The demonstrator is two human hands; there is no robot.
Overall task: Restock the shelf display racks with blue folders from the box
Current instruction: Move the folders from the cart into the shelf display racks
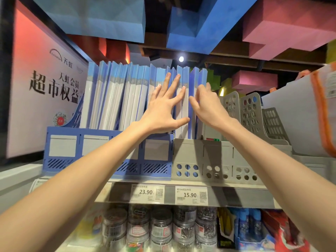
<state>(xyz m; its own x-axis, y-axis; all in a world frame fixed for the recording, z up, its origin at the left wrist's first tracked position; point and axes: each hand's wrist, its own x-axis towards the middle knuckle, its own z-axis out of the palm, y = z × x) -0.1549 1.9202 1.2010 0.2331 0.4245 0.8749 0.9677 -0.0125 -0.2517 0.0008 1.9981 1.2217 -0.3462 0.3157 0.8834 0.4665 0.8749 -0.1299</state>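
Several blue folders (116, 95) stand upright in a blue display rack (63, 153) on the top shelf. More blue folders (191, 84) stand in the left slot of a grey rack (189, 153) beside it. My left hand (163, 108) lies flat with fingers spread against the folder spines where the two racks meet. My right hand (205, 102) reaches to the rightmost folders, fingertips touching their front edges. Neither hand grips anything. No box is in view.
The grey rack's other slots (251, 113) hold no folders. A red and white sign (45, 84) stands at the left. A white pouch with orange trim (309, 110) leans at the right. Price tags (147, 193) line the shelf edge; jars of clips (161, 228) sit below.
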